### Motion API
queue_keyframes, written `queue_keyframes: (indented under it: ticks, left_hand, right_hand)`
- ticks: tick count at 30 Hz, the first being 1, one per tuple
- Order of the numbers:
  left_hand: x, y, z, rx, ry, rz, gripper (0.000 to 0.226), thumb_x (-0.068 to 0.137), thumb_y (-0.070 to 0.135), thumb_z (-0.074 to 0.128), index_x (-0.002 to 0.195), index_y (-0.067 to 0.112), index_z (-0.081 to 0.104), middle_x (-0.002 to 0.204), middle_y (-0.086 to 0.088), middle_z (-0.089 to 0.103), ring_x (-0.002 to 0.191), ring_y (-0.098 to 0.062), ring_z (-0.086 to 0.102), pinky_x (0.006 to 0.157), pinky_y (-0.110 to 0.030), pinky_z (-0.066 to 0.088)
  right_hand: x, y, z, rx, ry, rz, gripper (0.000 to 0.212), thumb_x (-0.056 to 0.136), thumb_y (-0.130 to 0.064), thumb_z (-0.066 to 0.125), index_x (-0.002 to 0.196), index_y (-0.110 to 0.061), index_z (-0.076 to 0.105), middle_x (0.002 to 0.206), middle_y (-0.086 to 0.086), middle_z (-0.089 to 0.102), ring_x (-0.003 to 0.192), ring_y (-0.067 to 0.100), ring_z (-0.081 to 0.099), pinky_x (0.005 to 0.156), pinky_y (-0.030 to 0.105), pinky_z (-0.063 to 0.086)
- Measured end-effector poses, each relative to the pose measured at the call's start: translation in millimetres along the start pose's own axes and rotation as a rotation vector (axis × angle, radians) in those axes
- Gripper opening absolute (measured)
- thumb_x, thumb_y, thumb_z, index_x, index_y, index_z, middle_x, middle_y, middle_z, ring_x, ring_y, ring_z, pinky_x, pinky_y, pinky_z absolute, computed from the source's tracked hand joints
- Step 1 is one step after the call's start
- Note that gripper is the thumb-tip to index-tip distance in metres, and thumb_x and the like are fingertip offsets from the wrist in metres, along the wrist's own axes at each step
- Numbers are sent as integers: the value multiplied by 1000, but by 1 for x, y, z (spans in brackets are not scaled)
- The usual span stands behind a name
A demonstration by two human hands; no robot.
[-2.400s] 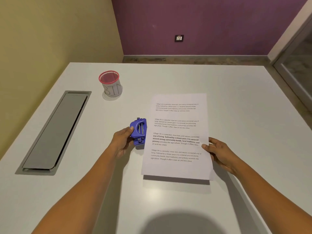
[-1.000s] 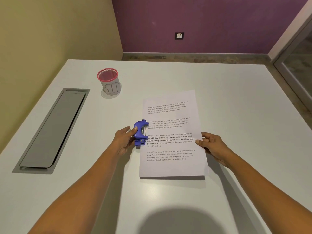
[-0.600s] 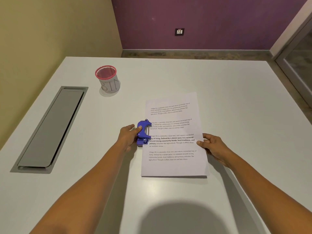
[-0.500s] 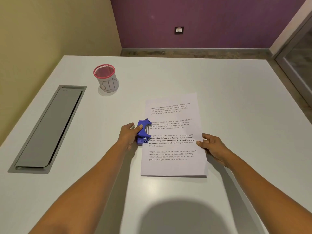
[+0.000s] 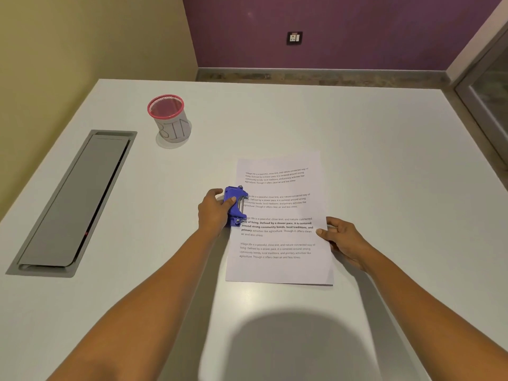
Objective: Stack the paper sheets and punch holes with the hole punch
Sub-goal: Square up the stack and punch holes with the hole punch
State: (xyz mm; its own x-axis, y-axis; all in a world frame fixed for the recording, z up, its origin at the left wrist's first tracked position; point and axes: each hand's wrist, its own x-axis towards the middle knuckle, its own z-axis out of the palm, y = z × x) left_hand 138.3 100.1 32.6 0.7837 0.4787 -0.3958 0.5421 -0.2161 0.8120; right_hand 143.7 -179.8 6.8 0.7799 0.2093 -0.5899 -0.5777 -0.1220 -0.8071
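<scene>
At the far left a long grey hatch (image 5: 74, 199) with rounded corners, metal by its look, sits recessed in the smooth white table (image 5: 384, 160). Next comes a round cup (image 5: 170, 119) with a pink mesh rim, wrapped in pale paper hand-lettered "BIN". Near the middle the left hand (image 5: 213, 213) grips the blue plastic hole punch (image 5: 235, 206): the thumb lies across its top and the other fingers curl round its far side. The punch stands on the table with its slot, showing thin metal pins, set over the left long edge of the paper sheets (image 5: 280, 265). The stack lies flat, a white rectangle printed with four repeats of one paragraph, the third partly in bold: "Village life is a peaceful, close-knit, and nature-connected way of living. Defined by a slower pace, it is centered around strong community bonds…". The right hand (image 5: 343, 237) pinches the stack's right edge, thumb on top, fingers curled close together beside it.
</scene>
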Motion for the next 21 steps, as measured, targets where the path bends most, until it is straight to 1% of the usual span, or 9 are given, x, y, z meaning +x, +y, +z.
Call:
queue_keyframes:
  ticks: [4,8,12,14,15,17,18,19,21]
  left_hand:
    - [-3,2,2,10,-7,-4,49,87,23,62,129,7,44,121,-23,59,108,-35,59,96,-46,47]
    - [-4,2,1,27,22,28,52,85,21,65,130,4,44,121,-23,60,118,-29,55,100,-44,44]
    - [-3,1,-1,74,50,60,45,83,17,67,124,4,52,116,-22,64,108,-30,62,95,-44,48]
    - [-1,2,-1,62,42,67,41,83,14,66,121,4,55,114,-20,65,104,-30,63,92,-45,50]
    - [0,2,-2,62,41,72,39,84,13,65,120,4,56,114,-19,65,104,-29,63,92,-45,50]
    - [1,2,-2,69,39,71,36,86,12,61,120,4,57,114,-18,66,104,-30,63,90,-46,51]
    - [2,2,-2,66,35,62,35,86,11,59,120,5,57,114,-18,66,103,-32,64,90,-47,51]
    - [3,2,-3,62,30,55,34,87,10,57,120,5,58,113,-18,67,101,-33,64,89,-47,52]
    - [4,3,-2,84,19,62,32,87,8,54,119,5,60,112,-17,67,100,-33,65,88,-46,52]
  right_hand:
    - [1,2,-2,-12,-2,2,32,89,3,54,120,-4,55,94,5,68,62,4,69,46,13,47]
    - [3,4,-4,-30,3,-4,32,89,1,55,120,-6,56,96,8,69,67,7,69,50,15,50]
    - [5,5,-4,-50,1,1,24,89,1,54,112,-6,58,54,-13,67,50,-1,63,43,12,45]
    - [6,4,-5,-53,-1,7,14,89,0,54,97,-10,61,45,-16,61,45,-3,59,41,11,43]
    - [4,0,-2,-52,12,8,17,89,-1,55,83,-15,63,43,-16,59,42,-3,57,40,10,41]
    - [5,0,-1,-64,54,4,37,88,-6,58,56,-22,62,44,-13,58,40,1,53,39,11,39]
    - [6,1,-1,-77,81,3,38,89,-8,58,53,-21,63,51,-9,60,44,6,52,43,12,39]
    - [6,0,0,-85,109,-1,32,89,-8,58,59,-17,66,60,0,61,52,13,51,50,16,41]
    - [6,-1,1,-94,152,-10,15,89,-7,57,80,3,65,79,14,60,69,22,50,67,29,42]
